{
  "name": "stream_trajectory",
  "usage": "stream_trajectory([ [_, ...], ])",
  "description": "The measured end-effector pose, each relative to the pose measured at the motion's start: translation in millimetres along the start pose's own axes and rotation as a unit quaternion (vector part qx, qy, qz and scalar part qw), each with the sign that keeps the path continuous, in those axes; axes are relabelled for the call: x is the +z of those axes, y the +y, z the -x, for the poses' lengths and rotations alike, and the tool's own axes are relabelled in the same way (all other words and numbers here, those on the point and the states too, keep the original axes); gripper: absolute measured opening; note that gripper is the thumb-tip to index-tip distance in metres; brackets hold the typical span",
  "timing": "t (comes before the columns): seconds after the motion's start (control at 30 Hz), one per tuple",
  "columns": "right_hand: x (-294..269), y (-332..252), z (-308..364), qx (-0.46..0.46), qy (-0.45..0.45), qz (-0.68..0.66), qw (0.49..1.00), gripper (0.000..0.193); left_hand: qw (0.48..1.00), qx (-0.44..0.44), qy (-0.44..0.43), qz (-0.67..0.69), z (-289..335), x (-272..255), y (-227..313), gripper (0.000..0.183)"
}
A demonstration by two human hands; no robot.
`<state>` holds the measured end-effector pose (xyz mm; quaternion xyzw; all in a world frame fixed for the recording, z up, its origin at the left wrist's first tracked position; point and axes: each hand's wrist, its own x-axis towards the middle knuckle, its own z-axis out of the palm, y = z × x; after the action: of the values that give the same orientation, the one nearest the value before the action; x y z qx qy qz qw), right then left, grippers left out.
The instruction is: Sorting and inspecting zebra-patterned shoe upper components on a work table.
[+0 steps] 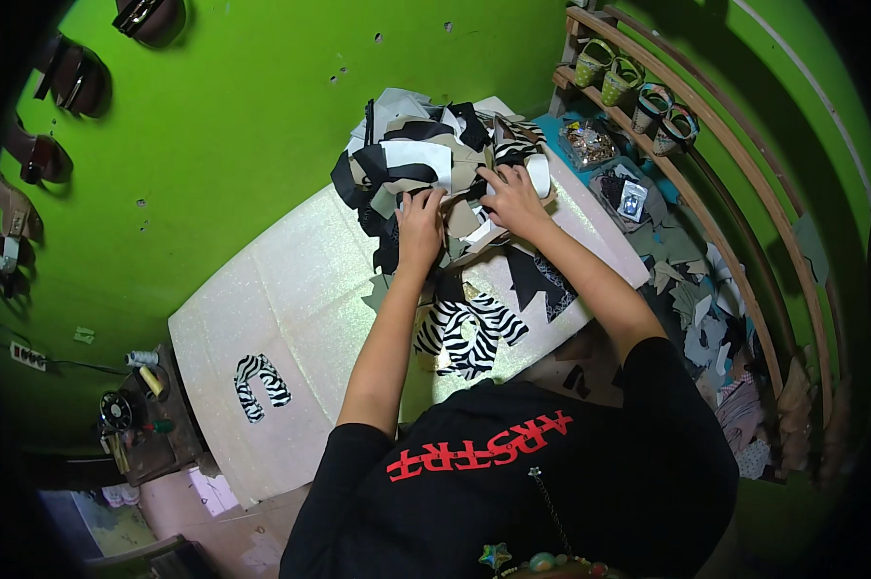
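A heaped pile of cut scraps (418, 159), black, white, beige and zebra-striped and looking like fabric or leather, sits at the far end of a pale glittery sheet. My left hand (420, 230) is on the pile's near side, its fingers curled into the scraps. At the right side, my right hand (514, 201) has its bent fingers over beige and white pieces. The fingertips of both hands are partly hidden among the scraps. Nearer to me lie zebra-striped pieces (472, 333) and a dark pointed piece (541, 282). A curved zebra-striped piece (261, 386) rests alone farther left.
The glittery sheet (300, 289) covers the work surface. On the right, a wooden rack (715, 193) holds small baskets (621, 82), with more scraps (686, 289) below. Shoes (73, 77) hang on the green wall at left. A small stand (160, 425) carries thread spools.
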<state>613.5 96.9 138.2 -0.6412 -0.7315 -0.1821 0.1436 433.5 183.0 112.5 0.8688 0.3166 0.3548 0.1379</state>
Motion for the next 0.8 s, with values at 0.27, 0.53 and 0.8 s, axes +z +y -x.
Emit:
stream_trajectory([
  [0.27, 26.3, 13.5, 3.5, -0.086, 0.023, 0.025, 0.996, 0.017, 0.994, 0.024, -0.025, 0.104, -3.0, -3.0, -9.1, 0.026],
  [0.53, 29.1, 12.6, -2.4, -0.196, 0.021, 0.053, 0.979, 0.013, 0.997, -0.039, -0.070, -0.015, 0.1, -6.8, 10.8, 0.031],
  [0.8, 33.4, 8.6, -1.5, -0.173, 0.111, 0.075, 0.976, 0.011, 0.985, -0.062, -0.091, -0.129, 4.2, -13.6, 36.6, 0.066],
])
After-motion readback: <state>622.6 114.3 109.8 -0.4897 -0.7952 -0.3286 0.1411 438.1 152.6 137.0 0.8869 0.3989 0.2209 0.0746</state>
